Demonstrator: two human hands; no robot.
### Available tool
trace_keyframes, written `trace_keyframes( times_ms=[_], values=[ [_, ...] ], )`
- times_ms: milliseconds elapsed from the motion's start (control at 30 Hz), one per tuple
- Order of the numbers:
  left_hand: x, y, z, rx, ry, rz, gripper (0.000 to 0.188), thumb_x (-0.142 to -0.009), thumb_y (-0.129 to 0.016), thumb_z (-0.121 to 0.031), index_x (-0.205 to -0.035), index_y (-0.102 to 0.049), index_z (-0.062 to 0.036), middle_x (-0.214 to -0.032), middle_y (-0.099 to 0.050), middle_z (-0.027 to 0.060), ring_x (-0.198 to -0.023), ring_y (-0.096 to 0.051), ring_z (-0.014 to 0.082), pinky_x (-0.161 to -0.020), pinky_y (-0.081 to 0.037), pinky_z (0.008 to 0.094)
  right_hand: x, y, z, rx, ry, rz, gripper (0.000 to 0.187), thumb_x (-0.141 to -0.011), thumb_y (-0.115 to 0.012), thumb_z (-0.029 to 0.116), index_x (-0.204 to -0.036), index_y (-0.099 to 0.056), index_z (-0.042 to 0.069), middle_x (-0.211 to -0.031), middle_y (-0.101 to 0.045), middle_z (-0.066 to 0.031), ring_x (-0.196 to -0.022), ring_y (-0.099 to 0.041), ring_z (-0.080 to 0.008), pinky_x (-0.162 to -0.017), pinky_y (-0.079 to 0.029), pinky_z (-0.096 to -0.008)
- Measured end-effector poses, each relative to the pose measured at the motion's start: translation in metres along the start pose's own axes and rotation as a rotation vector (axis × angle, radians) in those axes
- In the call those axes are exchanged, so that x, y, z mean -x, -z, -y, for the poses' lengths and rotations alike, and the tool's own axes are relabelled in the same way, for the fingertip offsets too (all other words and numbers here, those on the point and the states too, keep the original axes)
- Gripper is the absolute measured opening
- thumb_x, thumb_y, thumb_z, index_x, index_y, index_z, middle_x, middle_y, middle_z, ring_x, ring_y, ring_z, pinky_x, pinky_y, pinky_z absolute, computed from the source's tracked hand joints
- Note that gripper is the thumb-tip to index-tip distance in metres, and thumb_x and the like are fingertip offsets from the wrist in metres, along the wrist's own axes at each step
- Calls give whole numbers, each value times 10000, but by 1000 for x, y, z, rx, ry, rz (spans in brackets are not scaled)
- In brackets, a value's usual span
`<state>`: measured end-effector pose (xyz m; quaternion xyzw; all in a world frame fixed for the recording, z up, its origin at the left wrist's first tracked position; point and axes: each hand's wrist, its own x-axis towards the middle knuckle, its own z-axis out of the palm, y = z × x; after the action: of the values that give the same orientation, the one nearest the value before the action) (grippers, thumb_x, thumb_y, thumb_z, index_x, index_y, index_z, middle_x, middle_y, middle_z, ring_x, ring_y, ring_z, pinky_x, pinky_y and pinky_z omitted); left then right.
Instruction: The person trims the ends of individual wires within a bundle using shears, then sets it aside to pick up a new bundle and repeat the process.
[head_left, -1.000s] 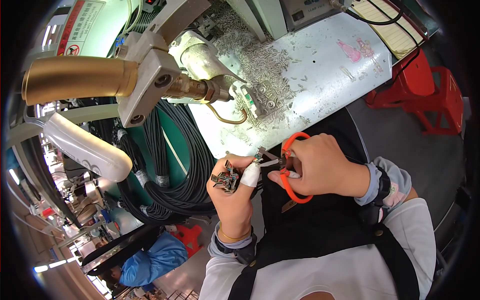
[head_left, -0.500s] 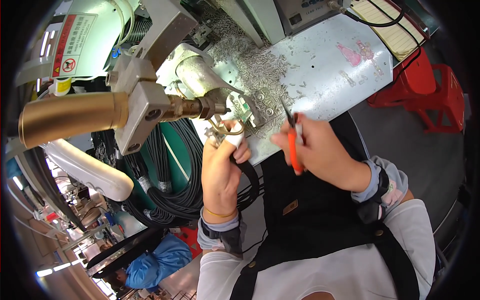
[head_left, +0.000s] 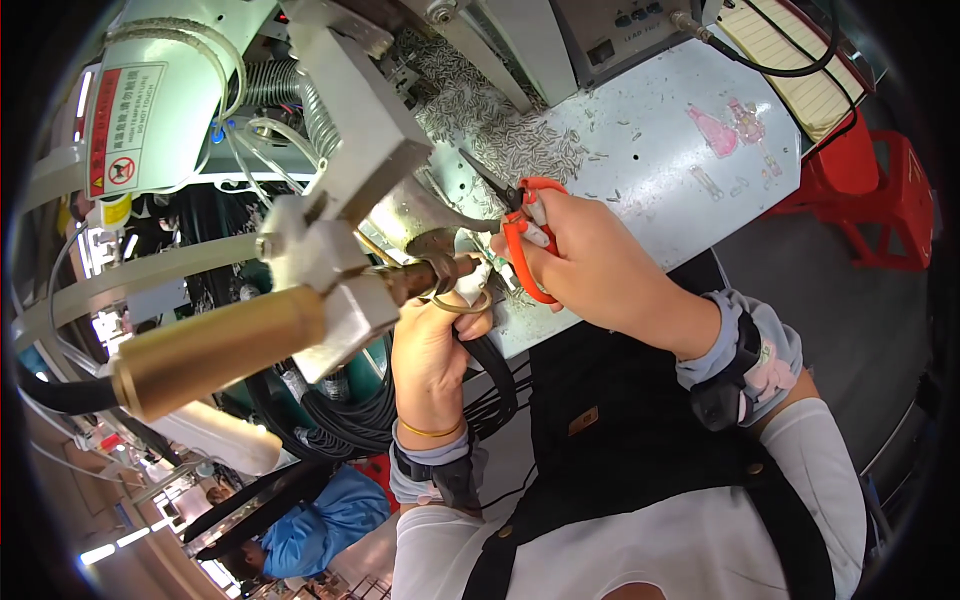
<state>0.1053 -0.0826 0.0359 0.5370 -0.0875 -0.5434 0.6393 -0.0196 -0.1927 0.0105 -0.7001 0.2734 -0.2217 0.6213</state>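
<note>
My right hand [head_left: 590,250] grips pliers [head_left: 520,262] with orange handles and dark, pointed jaws. Their tip points up and left, over the metal work surface. Closed fingers of my left hand [head_left: 430,350] sit just below the soldering head's nozzle, and a black cable [head_left: 490,365] runs out from beneath them. A brassy curved tube [head_left: 462,305] crosses in front of its fingertips and partly hides them. Close to those fingertips is a small green and white part [head_left: 497,270], half covered by the nozzle and the pliers.
A soldering machine arm with a brass-coloured cylinder [head_left: 225,350] reaches across the left side. Many small metal pieces [head_left: 520,140] lie scattered on the light metal work plate [head_left: 655,110]. A notebook [head_left: 790,70] and red stools [head_left: 870,200] are at right. A person in blue [head_left: 325,525] sits lower left.
My right hand has moved left and up with the pliers, closer to my left hand. The view has shifted, so the soldering arm appears lower and larger. My left hand stays near the nozzle.
</note>
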Motion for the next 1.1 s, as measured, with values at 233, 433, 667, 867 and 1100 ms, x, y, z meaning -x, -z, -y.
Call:
trace_keyframes(
  times_ms=[233,433,667,867,1100],
  values=[
    [1,2,2,6,-41,8,197,-749,-580,-25,-923,-507,31,-666,-461,30,-478,-326,65,-414,-242,191,0,1,2,3,27,-15,121,-816,-492,74,-771,-467,-35,-545,-472,-83,-457,-417,-133,-443,-341,-285],
    [4,1,-1,-90,-43,51,139,-763,-576,-24,-881,-522,23,-702,-480,36,-510,-355,77,-435,-266,203,5,0,7,-10,29,-46,105,-813,-501,75,-796,-483,-27,-553,-467,-80,-454,-399,-128,-449,-342,-278],
    [37,-19,15,-274,-186,-103,97,-814,-539,-45,-876,-555,28,-761,-520,49,-645,-467,93,-540,-385,249,33,5,6,136,162,-154,110,-752,-578,62,-829,-515,15,-573,-482,-72,-461,-442,-142,-445,-351,-253],
    [65,-20,31,-687,-374,-44,102,-812,-545,-32,-890,-561,32,-822,-565,63,-728,-517,110,-643,-425,246,51,1,24,407,561,-244,112,-689,-628,49,-774,-555,55,-566,-481,-73,-478,-506,-157,-438,-358,-244],
    [68,-17,48,-811,-755,-136,220,-673,-583,118,-873,-563,28,-798,-555,77,-706,-527,139,-633,-408,221,52,11,26,-327,-390,316,267,-816,-559,200,-622,-548,17,-476,-496,-49,-355,-455,-103,-357,-337,-221]
  ],
)
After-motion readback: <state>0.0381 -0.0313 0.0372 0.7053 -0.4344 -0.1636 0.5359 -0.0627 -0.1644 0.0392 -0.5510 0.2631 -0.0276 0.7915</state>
